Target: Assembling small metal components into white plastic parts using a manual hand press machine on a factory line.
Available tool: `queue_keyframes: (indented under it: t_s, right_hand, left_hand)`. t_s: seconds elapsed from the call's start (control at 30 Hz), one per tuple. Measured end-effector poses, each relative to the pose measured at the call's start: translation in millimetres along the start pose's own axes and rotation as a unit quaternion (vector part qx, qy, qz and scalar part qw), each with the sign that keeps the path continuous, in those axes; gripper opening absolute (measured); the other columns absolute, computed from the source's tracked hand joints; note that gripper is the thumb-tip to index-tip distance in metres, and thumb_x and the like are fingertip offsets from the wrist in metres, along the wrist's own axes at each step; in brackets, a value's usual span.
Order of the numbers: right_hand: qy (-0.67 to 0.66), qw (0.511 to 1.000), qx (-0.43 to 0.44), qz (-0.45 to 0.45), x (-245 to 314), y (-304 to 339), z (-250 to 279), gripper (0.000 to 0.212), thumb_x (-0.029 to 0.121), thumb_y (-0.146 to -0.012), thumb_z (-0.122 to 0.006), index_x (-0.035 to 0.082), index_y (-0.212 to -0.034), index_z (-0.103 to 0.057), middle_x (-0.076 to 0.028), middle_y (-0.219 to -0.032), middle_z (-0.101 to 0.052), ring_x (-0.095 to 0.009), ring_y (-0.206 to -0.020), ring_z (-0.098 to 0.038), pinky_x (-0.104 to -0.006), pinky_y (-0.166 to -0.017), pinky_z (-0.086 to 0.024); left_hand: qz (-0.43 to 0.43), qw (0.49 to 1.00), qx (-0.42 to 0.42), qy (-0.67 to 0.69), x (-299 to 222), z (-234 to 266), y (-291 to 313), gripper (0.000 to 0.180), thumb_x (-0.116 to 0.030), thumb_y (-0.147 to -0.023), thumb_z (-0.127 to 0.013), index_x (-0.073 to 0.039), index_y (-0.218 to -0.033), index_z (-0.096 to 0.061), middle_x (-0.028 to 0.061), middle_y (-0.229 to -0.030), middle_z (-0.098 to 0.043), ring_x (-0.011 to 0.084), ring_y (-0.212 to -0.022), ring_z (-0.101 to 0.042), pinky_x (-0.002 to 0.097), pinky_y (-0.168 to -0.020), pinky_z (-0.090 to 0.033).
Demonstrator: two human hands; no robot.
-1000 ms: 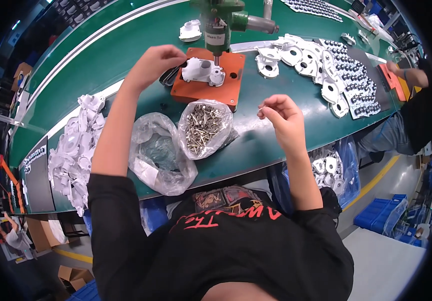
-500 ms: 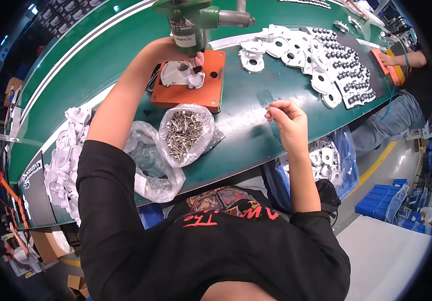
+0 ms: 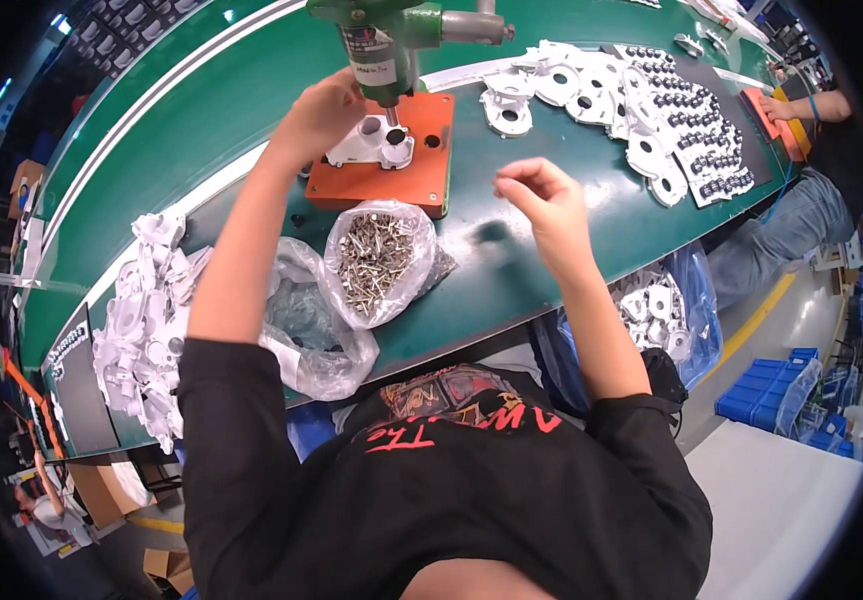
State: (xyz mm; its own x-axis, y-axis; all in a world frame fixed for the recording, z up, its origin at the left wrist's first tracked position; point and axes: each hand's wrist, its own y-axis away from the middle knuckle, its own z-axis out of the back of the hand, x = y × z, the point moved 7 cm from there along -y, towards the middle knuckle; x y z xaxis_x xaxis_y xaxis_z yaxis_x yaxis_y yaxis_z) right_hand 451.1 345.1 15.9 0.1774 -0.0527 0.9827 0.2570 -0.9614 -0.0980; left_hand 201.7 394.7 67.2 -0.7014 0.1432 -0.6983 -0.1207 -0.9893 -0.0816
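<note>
A white plastic housing (image 3: 353,150) lies on the orange fixture block (image 3: 336,190) beneath a green press (image 3: 376,60). A black round part (image 3: 396,137) sits on the housing, right below the press's metal tip. My left hand (image 3: 319,120) is beside the press, to the left of the tip; its fingers are bent and partly hidden. Over the bench to the right of the block, my right hand (image 3: 549,205) is raised with thumb and fingertips pinched together. Whatever those fingertips hold, if anything, is too small to make out.
A clear bag of metal screws or pins (image 3: 376,260) stands before the block, beside a crumpled clear bag (image 3: 321,350). White parts (image 3: 141,330) are piled at left. More housings (image 3: 586,95) and rows of black parts (image 3: 696,125) lie at right, near a co-worker's hand (image 3: 776,108).
My left hand has drawn back to the left from under the press tip, uncovering the black part. My right hand has moved up and left, still pinched.
</note>
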Motion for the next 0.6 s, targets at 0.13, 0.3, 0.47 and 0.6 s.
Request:
queue_keyframes:
  t_s: [0.13,0.3,0.47,0.6]
  right_hand:
    - [0.107,0.993,-0.005,0.059,-1.5,-38.1,-22.8,0.015,0.009,-0.081,-0.065,-0.002,-0.092,-0.064,-0.006,-0.085,-0.065,-0.009,-0.078,-0.059,-0.0222,-0.072,-0.046]
    - [0.229,0.962,0.03,0.147,-4.3,-81.6,-68.8,0.02,0.012,-0.079,-0.065,-0.001,-0.094,-0.065,-0.006,-0.083,-0.067,-0.009,-0.075,-0.059,-0.0241,-0.069,-0.047]
    - [0.247,0.961,0.05,0.111,-25.1,-100.0,-79.1,0.018,0.01,-0.079,-0.064,-0.001,-0.094,-0.064,-0.007,-0.083,-0.067,-0.01,-0.074,-0.06,-0.026,-0.071,-0.048]
    - [0.273,0.952,0.052,0.126,-20.2,-94.4,-85.1,0.017,0.009,-0.08,-0.064,-0.003,-0.092,-0.063,-0.008,-0.083,-0.067,-0.011,-0.076,-0.062,-0.0263,-0.071,-0.049]
  left_hand:
    - [0.017,0.998,-0.046,-0.041,-15.7,-7.3,52.9,0.027,-0.014,-0.081,-0.052,-0.002,-0.104,-0.059,0.0199,-0.102,-0.06,0.0348,-0.095,-0.058,0.0375,-0.083,-0.045]
    - [-0.148,0.983,-0.092,-0.064,-9.7,-23.1,74.5,0.032,-0.018,-0.082,-0.058,0.0,-0.109,-0.059,0.0195,-0.109,-0.057,0.0359,-0.098,-0.056,0.0392,-0.087,-0.044]
    - [-0.174,0.971,-0.128,-0.101,-5.7,-26.0,75.6,0.027,-0.018,-0.081,-0.059,-0.002,-0.103,-0.061,0.0161,-0.1,-0.059,0.0343,-0.092,-0.057,0.0406,-0.083,-0.045]
    - [-0.182,0.964,-0.152,-0.117,-1.6,-23.8,74.1,0.022,-0.017,-0.079,-0.059,-0.005,-0.097,-0.063,0.0143,-0.096,-0.059,0.0321,-0.09,-0.057,0.0402,-0.081,-0.046]
